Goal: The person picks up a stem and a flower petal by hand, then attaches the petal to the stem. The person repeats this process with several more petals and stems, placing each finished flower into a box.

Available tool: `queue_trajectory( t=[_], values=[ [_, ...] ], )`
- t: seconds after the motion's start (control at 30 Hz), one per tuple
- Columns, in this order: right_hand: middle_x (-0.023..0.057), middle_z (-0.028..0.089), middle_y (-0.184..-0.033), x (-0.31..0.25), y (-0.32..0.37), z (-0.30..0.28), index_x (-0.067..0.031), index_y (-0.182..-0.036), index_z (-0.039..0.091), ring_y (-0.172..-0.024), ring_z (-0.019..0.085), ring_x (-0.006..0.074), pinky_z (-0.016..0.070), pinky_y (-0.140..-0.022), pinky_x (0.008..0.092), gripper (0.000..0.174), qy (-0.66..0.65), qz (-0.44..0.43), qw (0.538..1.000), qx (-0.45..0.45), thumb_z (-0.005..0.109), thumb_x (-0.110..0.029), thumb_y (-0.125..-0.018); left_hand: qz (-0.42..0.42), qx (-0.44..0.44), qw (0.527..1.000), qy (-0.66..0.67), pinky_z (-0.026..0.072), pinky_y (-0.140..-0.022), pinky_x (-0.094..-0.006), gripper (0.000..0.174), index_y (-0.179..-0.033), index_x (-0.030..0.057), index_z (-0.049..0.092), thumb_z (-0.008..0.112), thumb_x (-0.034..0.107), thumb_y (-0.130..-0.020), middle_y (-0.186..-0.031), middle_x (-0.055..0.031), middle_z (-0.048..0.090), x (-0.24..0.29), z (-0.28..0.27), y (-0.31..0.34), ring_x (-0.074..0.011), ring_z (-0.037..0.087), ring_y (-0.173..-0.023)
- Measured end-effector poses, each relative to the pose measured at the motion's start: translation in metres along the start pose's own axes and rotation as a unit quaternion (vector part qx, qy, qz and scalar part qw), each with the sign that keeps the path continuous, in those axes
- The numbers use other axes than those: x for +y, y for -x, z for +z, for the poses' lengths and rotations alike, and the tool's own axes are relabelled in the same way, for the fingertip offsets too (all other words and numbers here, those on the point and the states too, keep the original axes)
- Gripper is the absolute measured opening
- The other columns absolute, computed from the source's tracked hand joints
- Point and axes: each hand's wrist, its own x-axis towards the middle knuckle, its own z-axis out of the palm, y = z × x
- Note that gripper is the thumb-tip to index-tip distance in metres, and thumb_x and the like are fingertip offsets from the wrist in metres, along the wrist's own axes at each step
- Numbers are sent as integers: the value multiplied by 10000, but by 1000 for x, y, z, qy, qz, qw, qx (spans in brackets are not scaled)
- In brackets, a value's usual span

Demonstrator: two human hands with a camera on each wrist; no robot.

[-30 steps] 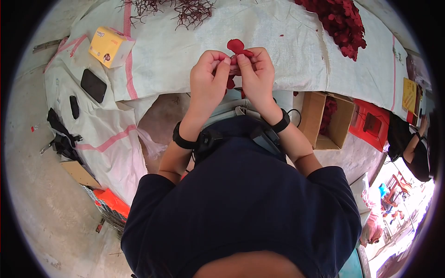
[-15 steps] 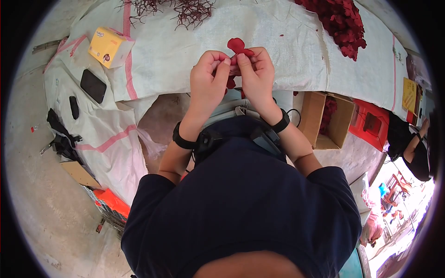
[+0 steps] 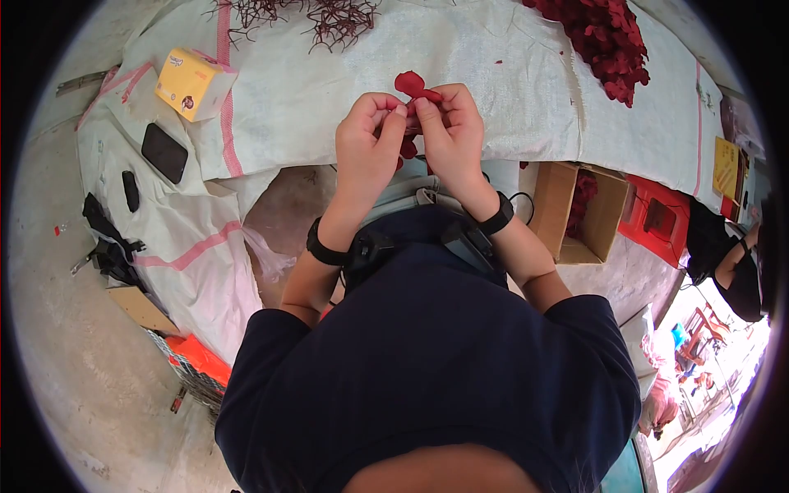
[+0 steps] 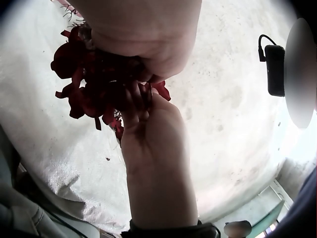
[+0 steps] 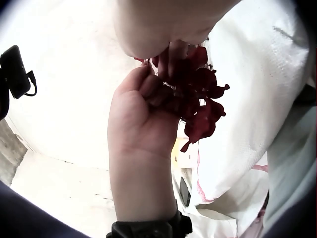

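Both hands meet over the near edge of the cloth-covered surface. The left hand [image 3: 367,148] and the right hand [image 3: 456,140] pinch dark red petals [image 3: 409,83] between thumbs and curled fingers. In the left wrist view, a hanging cluster of red petals [image 4: 89,99] lies beside the left hand [image 4: 143,34] above and the right hand [image 4: 158,124] below. From the right wrist, the petal cluster [image 5: 200,124] shows below the fingers of the right hand [image 5: 173,22] and beside the left hand [image 5: 138,119]. The fingers partly hide what they pinch.
Dark twigs [image 3: 341,23] and a heap of red petals [image 3: 612,53] lie on the white woven cloth [image 3: 493,107]. At left are a yellow tissue pack [image 3: 189,82] and a phone [image 3: 164,153]. A cardboard box [image 3: 604,234] and a red stool [image 3: 670,214] stand at right.
The right hand and the upper petal have shifted slightly left in the head view. Both hands keep their pinch on the petals.
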Motion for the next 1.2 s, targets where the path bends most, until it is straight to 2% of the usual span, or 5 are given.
queue_trajectory(
  t=[0.37, 0.47, 1.03, 1.13, 1.2],
  values=[
    [77, 526, -767, -4, 3, 3, 4, -873, 403, -655, 540, 111, 480, -582, 237, 69, -61, 23, 998, 22, 447, -25, -828, -34, -15, 999, -8, 439, -553, -178, 58, -835, -17, 472, 447, 32, -818, -710, -59, 570, 0, 1, 1, -71, 539, -629],
    [77, 524, -771, -3, 3, 3, 3, -874, 402, -658, 537, 109, 478, -580, 237, 70, -67, 22, 997, 24, 446, -26, -829, 19, 0, 1000, -11, 385, -408, -187, 62, -818, -16, 467, 463, 44, -806, -679, -62, 576, -4, 2, 0, -56, 498, -511],
    [70, 516, -810, 1, 4, 1, 0, -898, 406, -690, 528, 104, 487, -599, 241, 87, -31, 26, 999, -10, 449, -32, -829, 27, 13, 999, -22, 391, -421, -183, 56, -818, -17, 467, 456, 37, -803, -662, -44, 559, -5, 3, 3, -51, 502, -541],
    [68, 516, -811, 2, 4, 0, 1, -898, 407, -697, 531, 104, 488, -602, 240, 89, -22, 23, 999, -18, 449, -35, -829, 9, 4, 1000, -23, 444, -573, -183, 74, -854, -24, 474, 450, 37, -819, -729, -52, 557, -3, 2, 3, -72, 535, -645],
    [65, 516, -808, 3, 4, -2, 2, -896, 408, -703, 535, 104, 489, -604, 239, 87, -7, 12, 1000, -22, 450, -37, -829, 11, 3, 1000, -17, 438, -538, -186, 70, -844, -24, 471, 451, 36, -815, -717, -54, 561, -4, 3, 2, -72, 536, -626]
  ],
)
